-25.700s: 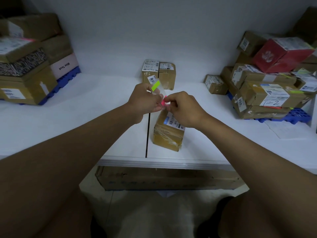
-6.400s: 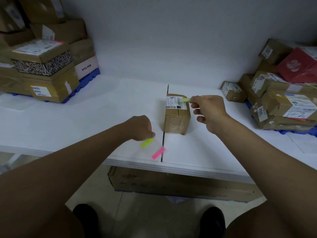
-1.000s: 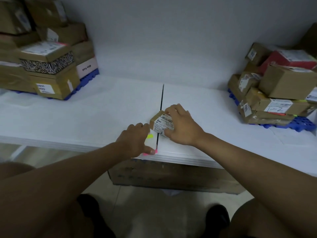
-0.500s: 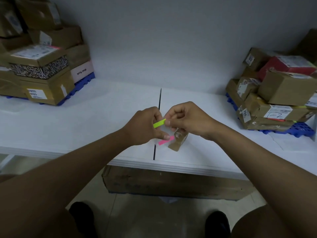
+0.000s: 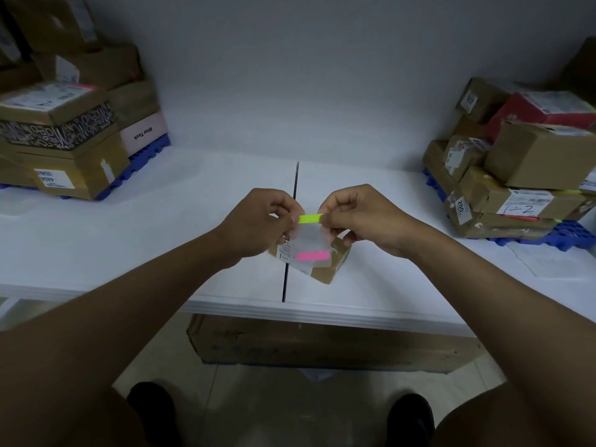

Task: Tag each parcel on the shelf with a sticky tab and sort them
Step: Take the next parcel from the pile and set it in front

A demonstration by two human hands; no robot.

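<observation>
Head cam: left hand point(image 5: 258, 224) pinches the clear tab sheet point(image 5: 310, 244) (pink tab point(image 5: 312, 256) on its lower edge), while the right hand point(image 5: 358, 217) pinches the green sticky tab point(image 5: 310, 218) at the top. Small cardboard parcel point(image 5: 332, 264) sits on the white shelf point(image 5: 161, 227) right under the hands, by the seam.

Both hands' fingers point(image 5: 325, 217) pinch a green sticky tab point(image 5: 310, 218) above a small parcel point(image 5: 329, 262).

Dim, bluish light with dark vignetted corners, wide-angle bending at the edges, and soft focus throughout.
</observation>
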